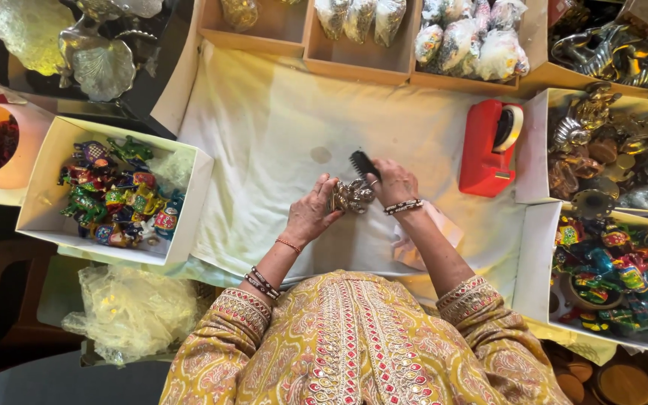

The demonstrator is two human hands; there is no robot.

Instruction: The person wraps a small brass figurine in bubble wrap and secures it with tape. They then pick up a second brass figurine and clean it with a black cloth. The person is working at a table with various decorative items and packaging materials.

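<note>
My left hand [311,212] grips a small silver-coloured metal figurine [351,196] over the middle of a cream cloth [264,142]. My right hand [391,182] holds a black brush [362,163], with its bristle end against the top of the figurine. Both wrists wear bangles and the sleeves are yellow with red embroidery.
A white box [43,187] of coloured painted figurines sits at the left and another such box [538,262] at the right. A red tape dispenser [487,148] stands right of my hands. Boxes of wrapped items line the far edge, metal figurines the right, crumpled plastic [133,311] the lower left.
</note>
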